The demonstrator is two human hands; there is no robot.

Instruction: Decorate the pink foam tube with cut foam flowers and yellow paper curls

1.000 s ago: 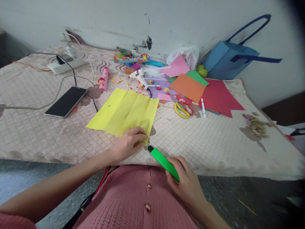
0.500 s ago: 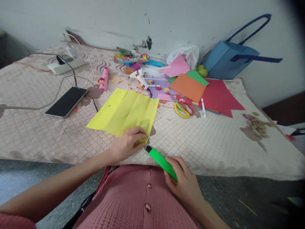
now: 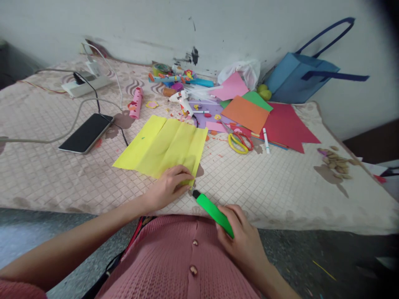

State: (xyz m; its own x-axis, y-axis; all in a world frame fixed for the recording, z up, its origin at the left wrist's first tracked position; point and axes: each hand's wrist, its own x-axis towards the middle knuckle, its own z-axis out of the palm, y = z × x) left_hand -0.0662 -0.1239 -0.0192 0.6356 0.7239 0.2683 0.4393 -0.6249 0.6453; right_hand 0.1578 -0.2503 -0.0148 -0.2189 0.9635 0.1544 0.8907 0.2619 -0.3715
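Observation:
A creased sheet of yellow paper [image 3: 168, 141] lies in front of me on the cloth-covered table. My left hand [image 3: 170, 185] is closed at its near right corner, thumb and fingers pinching the edge. In my right hand [image 3: 241, 232] is a green utility knife [image 3: 213, 209], gripped by its handle with the black nose pointing up and left. The blade tip is beside the paper's corner, just below my left fingertips; whether it touches the paper I cannot tell.
Behind the paper lie a glue gun [image 3: 184, 101], scissors [image 3: 238, 143], a marker [image 3: 266, 140] and coloured sheets [image 3: 247, 114]. A phone [image 3: 87, 133] and a power strip [image 3: 87, 85] with cables are on the left. Peanuts [image 3: 336, 162] and a blue bag [image 3: 301, 79] are on the right.
My right hand has drawn the utility knife slightly to the right and down, away from the paper's corner. The left hand and the yellow paper stay practically where they were.

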